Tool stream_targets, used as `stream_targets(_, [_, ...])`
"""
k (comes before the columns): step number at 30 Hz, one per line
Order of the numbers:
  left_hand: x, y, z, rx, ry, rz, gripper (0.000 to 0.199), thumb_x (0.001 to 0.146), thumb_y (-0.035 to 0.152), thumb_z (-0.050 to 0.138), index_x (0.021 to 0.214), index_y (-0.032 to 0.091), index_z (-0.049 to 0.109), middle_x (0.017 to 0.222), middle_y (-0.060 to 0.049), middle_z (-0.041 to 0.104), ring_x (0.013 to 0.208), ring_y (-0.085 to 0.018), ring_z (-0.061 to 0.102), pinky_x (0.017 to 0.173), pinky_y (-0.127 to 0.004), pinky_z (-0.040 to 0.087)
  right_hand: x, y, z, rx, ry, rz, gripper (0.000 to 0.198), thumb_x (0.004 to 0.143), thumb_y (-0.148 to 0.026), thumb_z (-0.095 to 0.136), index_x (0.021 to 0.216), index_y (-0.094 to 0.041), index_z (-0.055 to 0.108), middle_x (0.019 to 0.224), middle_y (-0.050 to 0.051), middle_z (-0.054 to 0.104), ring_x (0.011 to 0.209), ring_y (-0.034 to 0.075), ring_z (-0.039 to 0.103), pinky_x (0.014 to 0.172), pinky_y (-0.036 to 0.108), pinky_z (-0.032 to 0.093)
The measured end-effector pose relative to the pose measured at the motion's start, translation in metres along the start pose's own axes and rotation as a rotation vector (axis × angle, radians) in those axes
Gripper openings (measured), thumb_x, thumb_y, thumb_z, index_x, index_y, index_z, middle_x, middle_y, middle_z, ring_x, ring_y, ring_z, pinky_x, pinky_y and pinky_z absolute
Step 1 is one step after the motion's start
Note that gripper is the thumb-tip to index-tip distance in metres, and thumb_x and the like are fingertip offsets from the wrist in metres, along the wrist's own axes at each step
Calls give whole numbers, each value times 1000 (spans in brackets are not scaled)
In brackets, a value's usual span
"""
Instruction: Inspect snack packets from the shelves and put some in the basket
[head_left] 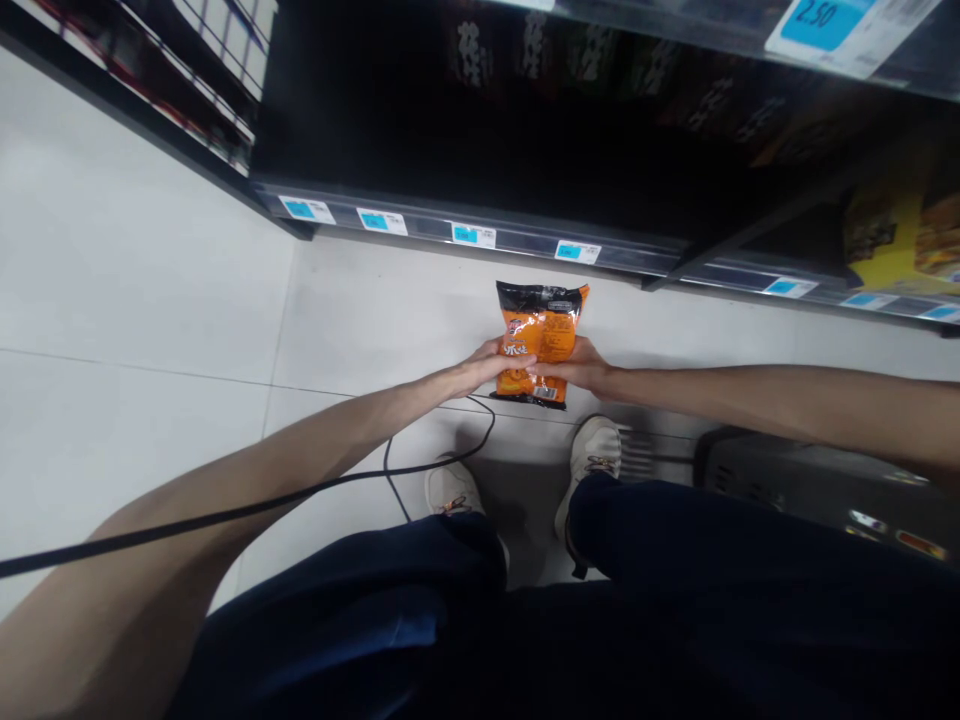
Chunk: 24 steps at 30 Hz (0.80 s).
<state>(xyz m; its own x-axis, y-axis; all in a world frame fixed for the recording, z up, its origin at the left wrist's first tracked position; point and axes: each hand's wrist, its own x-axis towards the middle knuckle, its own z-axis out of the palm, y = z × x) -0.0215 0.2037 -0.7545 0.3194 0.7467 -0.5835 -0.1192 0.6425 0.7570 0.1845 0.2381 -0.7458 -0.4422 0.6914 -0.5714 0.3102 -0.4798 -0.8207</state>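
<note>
An orange snack bag [555, 335] with black ends is held upright between both hands, in front of the lowest shelf and above the pale floor. My left hand [484, 368] is closed on its left side, the thumb lying across the front. On the opposite side my right hand [586, 368] grips the bag, its thumb also on the front and meeting the left one. The fingers behind the bag are hidden. White print and a barcode show on the wrapper.
A dark shelf edge [517, 238] with blue-and-white price tags runs across ahead. Packets stand in shadow deep on the shelf; a yellow package [885, 235] is at the right. A black cable [300, 492] crosses my left arm. A dark grey case [817, 490] lies by my right leg.
</note>
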Motion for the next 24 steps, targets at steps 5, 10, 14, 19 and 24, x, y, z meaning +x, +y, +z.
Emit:
stream_targets(5, [-2, 2, 1, -9, -1, -16, 62, 65, 39, 90, 117, 15, 68, 107, -11, 77, 105, -28, 70, 101, -44, 51, 1, 2, 0, -14, -2, 7, 50, 61, -37, 93, 106, -23, 74, 111, 4, 77, 97, 24, 73, 89, 40, 62])
stream_targets(10, [0, 0, 1, -9, 2, -3, 62, 63, 38, 90, 116, 15, 69, 109, -11, 76, 104, -28, 70, 100, -43, 52, 2, 4, 0, 1, -9, 15, 50, 60, -35, 94, 105, -24, 74, 109, 3, 77, 96, 24, 73, 90, 41, 62])
stream_targets(14, [1, -2, 0, -8, 5, -4, 62, 63, 38, 90, 117, 15, 69, 110, -11, 76, 104, -28, 70, 100, -42, 52, 0, 0, 1, 17, -1, 26, 48, 60, -35, 93, 103, -23, 75, 110, 4, 77, 97, 24, 73, 90, 42, 62])
stream_targets(19, [1, -3, -1, -11, 1, -6, 65, 64, 38, 90, 120, 15, 68, 114, -11, 75, 103, -27, 70, 99, -42, 52, -2, -3, 2, 13, -16, 38, 51, 59, -36, 93, 105, -23, 75, 109, 5, 77, 97, 24, 73, 93, 45, 61])
stream_targets(24, [2, -5, -3, -3, -9, -7, 63, 66, 39, 89, 121, 16, 68, 114, -11, 75, 104, -26, 70, 100, -42, 51, -1, 0, 2, 27, -15, 35, 48, 60, -37, 93, 103, -23, 75, 111, 4, 77, 98, 24, 73, 92, 44, 62])
